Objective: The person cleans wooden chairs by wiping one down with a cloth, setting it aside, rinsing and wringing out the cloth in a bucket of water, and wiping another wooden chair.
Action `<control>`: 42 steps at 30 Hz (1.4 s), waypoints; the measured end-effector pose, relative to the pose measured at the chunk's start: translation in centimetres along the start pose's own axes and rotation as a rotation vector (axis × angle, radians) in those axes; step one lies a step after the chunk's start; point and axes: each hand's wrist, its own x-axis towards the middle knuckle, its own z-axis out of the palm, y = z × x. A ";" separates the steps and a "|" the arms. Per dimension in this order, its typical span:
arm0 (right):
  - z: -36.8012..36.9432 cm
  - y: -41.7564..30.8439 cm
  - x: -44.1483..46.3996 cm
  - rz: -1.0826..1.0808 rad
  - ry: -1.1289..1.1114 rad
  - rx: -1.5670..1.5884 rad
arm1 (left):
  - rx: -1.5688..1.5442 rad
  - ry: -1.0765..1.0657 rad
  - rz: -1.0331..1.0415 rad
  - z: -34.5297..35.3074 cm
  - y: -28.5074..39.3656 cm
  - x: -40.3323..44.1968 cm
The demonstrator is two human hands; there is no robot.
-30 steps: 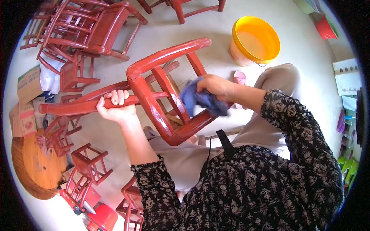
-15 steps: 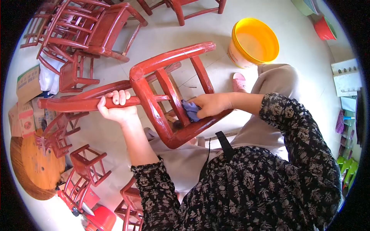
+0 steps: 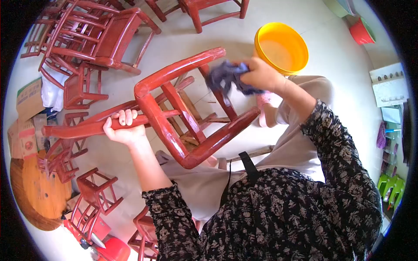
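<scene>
A red wooden chair (image 3: 163, 117) is held tilted over my lap, its frame of bars toward me. My left hand (image 3: 126, 127) wraps round one of its long rails at the left. In my right hand (image 3: 266, 77) is a crumpled dark blue-grey cloth (image 3: 227, 79), bunched in the fingers and partly blurred. The cloth hangs at the right side of the chair, in front of a slat near the upper bar; whether it touches the wood I cannot tell.
A yellow bucket (image 3: 282, 48) stands on the floor beyond my right hand. More red chairs (image 3: 115, 41) crowd the upper left, and small red stools (image 3: 98, 189) stand at the left. A round wooden tabletop (image 3: 41, 195) and cardboard boxes (image 3: 29, 98) lie at the far left.
My right hand has lifted the cloth up and away from the lower inner slat toward the upper right of the chair. My left hand keeps its grip; the view has shifted slightly.
</scene>
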 end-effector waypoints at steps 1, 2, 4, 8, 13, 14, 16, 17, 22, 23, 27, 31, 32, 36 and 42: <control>-0.3 0.4 0.8 -0.062 0.052 -0.005 | 0.010 0.028 0.010 0.1 0.0 0.0; -0.1 0.9 1.0 -0.128 0.083 -0.079 | 0.008 0.021 0.005 0.3 -0.1 0.1; 1.3 2.7 2.4 -0.162 0.007 -0.238 | 0.028 0.075 0.041 0.6 -0.2 0.1; 7.0 5.6 2.5 -0.205 0.024 -0.455 | 0.040 0.091 0.071 0.2 -0.3 0.4; 6.4 3.7 -0.2 -0.133 -0.151 -0.700 | 0.023 0.170 0.071 0.7 -0.2 0.1; 7.2 4.6 -0.8 -0.165 -0.164 -0.814 | 0.019 0.199 0.075 0.8 -0.3 0.0; 7.2 4.3 -2.7 -0.508 -0.120 -0.758 | 0.008 0.215 0.089 0.6 -0.4 0.2; 7.6 2.8 -3.8 -0.476 -0.067 -0.623 | 0.008 0.232 0.104 0.5 -0.4 0.3; 12.7 0.5 -7.8 -0.479 0.078 -0.510 | -0.006 0.272 0.119 1.0 -0.3 0.3; 12.7 1.4 -7.5 -0.482 0.080 -0.515 | -0.001 0.305 0.134 1.1 -0.3 0.2; 10.6 7.1 -5.0 -0.116 0.343 -0.681 | -0.025 0.354 0.137 0.8 -0.3 0.2; 7.7 10.4 -1.8 0.116 0.460 -0.433 | -0.040 0.335 0.144 1.2 -0.5 -0.2; 8.0 10.2 -1.0 0.238 0.541 -0.341 | -0.049 0.334 0.145 1.1 -0.6 -0.1; 9.6 10.2 1.3 0.308 0.613 0.096 | -0.067 0.363 0.173 1.3 -0.6 0.3; 15.1 4.0 -3.1 0.127 0.472 0.212 | -0.066 0.374 0.190 1.1 -0.5 0.5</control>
